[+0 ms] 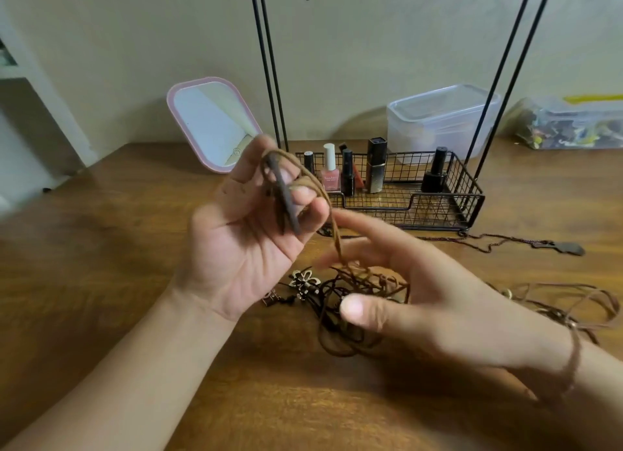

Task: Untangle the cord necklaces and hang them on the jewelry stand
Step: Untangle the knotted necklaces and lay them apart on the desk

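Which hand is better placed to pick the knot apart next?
Probably the right hand: it hovers open right over the tangle on the table, fingers free. The left hand already has its grip on a raised cord loop.

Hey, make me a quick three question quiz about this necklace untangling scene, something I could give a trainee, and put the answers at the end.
1. True or false: necklaces already hang from the jewelry stand.
2. Which hand holds the brown cord up off the table? A) left hand B) right hand C) neither
3. Fill in: the nail polish bottles stand in the wire ____ at the stand's base.

Key
1. False: none hangs from the hooks in view; the tangle lies on the table.
2. A: the left hand's fingers curl round the cord, while the right hand is open beside the tangle.
3. basket.
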Action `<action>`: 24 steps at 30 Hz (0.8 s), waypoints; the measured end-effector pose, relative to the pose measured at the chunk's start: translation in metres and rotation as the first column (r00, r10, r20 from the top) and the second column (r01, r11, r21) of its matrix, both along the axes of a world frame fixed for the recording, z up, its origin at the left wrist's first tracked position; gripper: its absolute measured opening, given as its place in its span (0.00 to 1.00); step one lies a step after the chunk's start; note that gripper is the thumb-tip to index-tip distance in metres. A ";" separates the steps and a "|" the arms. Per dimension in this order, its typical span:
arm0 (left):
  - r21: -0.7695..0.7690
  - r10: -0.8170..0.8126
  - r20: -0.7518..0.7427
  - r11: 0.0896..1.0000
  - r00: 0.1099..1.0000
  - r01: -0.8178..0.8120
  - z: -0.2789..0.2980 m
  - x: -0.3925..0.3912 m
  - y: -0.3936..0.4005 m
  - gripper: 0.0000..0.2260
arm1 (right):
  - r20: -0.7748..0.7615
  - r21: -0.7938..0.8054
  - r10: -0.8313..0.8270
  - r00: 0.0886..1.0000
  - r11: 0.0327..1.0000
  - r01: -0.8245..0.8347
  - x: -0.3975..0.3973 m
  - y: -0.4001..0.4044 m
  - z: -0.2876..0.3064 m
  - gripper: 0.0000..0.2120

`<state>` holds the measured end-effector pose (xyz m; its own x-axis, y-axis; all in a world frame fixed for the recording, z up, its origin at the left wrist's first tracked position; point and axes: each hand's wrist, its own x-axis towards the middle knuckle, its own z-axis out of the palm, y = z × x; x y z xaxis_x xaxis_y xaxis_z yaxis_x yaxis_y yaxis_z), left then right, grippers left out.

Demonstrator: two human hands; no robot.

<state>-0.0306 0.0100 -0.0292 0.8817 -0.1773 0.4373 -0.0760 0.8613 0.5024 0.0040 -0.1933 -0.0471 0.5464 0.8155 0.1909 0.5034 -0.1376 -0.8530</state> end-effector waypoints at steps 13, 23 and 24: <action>-0.266 0.577 -0.459 0.636 0.676 -0.724 0.015 0.005 0.074 0.08 | -0.244 0.237 -0.011 0.970 0.969 0.071 0.023 -0.018 0.005 0.18; 0.991 0.931 0.005 0.044 0.366 -0.125 -0.003 0.016 0.097 0.10 | -0.335 0.445 -0.026 0.942 0.877 0.182 0.024 -0.022 0.014 0.13; 0.981 0.873 0.174 -0.196 0.455 0.000 -0.006 0.017 0.089 0.09 | -0.244 0.401 -0.124 0.962 0.890 0.216 0.024 -0.022 0.013 0.12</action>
